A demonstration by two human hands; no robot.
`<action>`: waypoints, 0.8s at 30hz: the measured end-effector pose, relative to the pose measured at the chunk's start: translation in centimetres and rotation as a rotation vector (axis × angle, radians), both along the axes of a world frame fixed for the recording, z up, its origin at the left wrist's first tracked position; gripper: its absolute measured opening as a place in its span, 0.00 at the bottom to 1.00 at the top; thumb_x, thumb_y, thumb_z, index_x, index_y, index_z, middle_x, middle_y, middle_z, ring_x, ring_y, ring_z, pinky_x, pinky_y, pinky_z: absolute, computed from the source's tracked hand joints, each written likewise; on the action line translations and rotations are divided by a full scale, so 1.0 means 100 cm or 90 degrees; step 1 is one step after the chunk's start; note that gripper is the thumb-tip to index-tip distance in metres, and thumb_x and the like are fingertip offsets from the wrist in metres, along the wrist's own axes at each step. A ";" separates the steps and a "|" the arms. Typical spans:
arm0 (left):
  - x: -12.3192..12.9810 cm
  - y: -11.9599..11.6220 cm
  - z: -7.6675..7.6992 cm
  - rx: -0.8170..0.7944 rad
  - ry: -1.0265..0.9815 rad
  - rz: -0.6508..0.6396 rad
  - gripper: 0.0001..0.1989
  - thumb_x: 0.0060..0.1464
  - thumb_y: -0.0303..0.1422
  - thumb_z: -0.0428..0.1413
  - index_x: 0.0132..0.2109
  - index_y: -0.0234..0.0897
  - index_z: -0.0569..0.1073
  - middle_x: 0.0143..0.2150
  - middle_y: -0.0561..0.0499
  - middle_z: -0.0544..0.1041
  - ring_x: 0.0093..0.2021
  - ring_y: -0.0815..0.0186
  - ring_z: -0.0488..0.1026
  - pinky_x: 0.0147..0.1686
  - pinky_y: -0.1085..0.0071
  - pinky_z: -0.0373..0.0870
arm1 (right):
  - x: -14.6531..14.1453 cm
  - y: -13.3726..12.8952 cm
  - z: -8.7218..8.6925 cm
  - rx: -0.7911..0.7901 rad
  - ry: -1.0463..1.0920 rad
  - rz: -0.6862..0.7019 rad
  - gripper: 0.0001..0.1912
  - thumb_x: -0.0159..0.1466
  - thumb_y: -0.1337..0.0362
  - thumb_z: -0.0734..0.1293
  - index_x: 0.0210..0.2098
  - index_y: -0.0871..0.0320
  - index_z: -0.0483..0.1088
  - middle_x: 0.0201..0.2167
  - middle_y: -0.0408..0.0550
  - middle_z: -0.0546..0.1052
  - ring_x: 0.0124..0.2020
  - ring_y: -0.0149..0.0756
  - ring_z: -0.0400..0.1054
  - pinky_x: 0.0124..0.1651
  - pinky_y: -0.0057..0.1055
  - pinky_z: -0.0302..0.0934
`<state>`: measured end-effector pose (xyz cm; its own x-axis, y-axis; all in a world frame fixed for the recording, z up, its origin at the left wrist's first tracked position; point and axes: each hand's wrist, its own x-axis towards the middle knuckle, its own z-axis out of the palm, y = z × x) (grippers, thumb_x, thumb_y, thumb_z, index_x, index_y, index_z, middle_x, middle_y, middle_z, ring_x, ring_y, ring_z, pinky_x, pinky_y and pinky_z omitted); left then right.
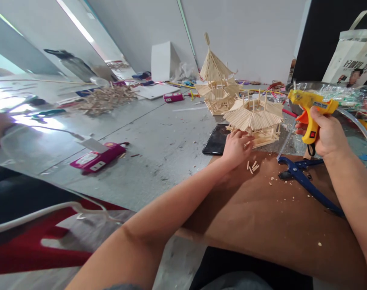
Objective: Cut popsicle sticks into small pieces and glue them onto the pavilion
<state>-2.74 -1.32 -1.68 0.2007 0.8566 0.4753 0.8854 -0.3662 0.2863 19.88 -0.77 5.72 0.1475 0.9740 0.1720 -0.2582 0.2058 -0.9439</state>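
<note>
My right hand (331,131) is wrapped round the handle of a yellow hot glue gun (310,102), its nozzle pointing left, with a finger by the orange trigger. A clear glue stick curves from its rear. My left hand (239,147) is closed with curled fingers at the front left edge of a pavilion model (256,114) made of wooden sticks; its fingertips are partly hidden. The model has a layered sloping roof with several short posts standing up on top. Below my left hand lie several short cut sticks (253,167). A blue-handled cutter (304,177) rests near my right forearm.
A taller stick pagoda (218,72) stands behind. A black phone (215,139) lies beside my left hand. To the left are a pink power strip (99,157), a stick pile (106,98) and a bottle (74,66). Brown board (247,209) covers the near tabletop.
</note>
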 end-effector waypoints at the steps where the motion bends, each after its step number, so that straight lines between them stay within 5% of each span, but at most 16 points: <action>1: -0.003 -0.004 0.001 0.025 0.003 0.008 0.12 0.53 0.32 0.52 0.42 0.39 0.78 0.47 0.44 0.74 0.51 0.56 0.65 0.50 0.58 0.61 | 0.000 0.000 0.000 0.001 -0.002 0.005 0.21 0.42 0.55 0.73 0.33 0.61 0.69 0.22 0.42 0.73 0.18 0.29 0.66 0.22 0.30 0.63; 4: -0.009 -0.021 0.007 0.038 0.039 -0.013 0.11 0.53 0.32 0.52 0.39 0.38 0.78 0.44 0.44 0.74 0.46 0.57 0.67 0.48 0.58 0.63 | 0.001 -0.002 0.003 0.001 -0.008 0.025 0.19 0.47 0.54 0.70 0.33 0.61 0.69 0.24 0.43 0.74 0.17 0.28 0.66 0.23 0.31 0.64; 6: -0.011 -0.032 0.013 -0.029 0.079 -0.056 0.12 0.54 0.30 0.50 0.39 0.37 0.78 0.38 0.44 0.75 0.40 0.60 0.69 0.44 0.61 0.66 | 0.001 -0.003 0.004 0.000 -0.015 0.031 0.18 0.51 0.54 0.68 0.34 0.61 0.68 0.25 0.44 0.75 0.17 0.29 0.67 0.24 0.32 0.64; 12: -0.018 -0.043 0.019 -0.225 0.139 -0.252 0.15 0.51 0.23 0.50 0.43 0.40 0.76 0.42 0.48 0.73 0.39 0.67 0.70 0.40 0.72 0.66 | 0.000 -0.006 0.005 -0.001 -0.034 0.037 0.16 0.52 0.55 0.68 0.33 0.61 0.68 0.24 0.43 0.74 0.17 0.29 0.67 0.24 0.32 0.65; 24: -0.022 -0.037 0.008 -0.248 0.196 -0.252 0.11 0.56 0.29 0.48 0.40 0.38 0.76 0.38 0.48 0.72 0.38 0.67 0.70 0.40 0.72 0.66 | -0.004 -0.010 0.008 -0.010 -0.066 0.038 0.19 0.50 0.53 0.68 0.34 0.60 0.68 0.26 0.44 0.74 0.17 0.29 0.67 0.24 0.32 0.65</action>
<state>-4.90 -5.05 -0.84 0.6157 0.7879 0.0133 0.7670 -0.6031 0.2191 19.51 -1.77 6.48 0.0713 0.9831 0.1687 -0.1702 0.1786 -0.9691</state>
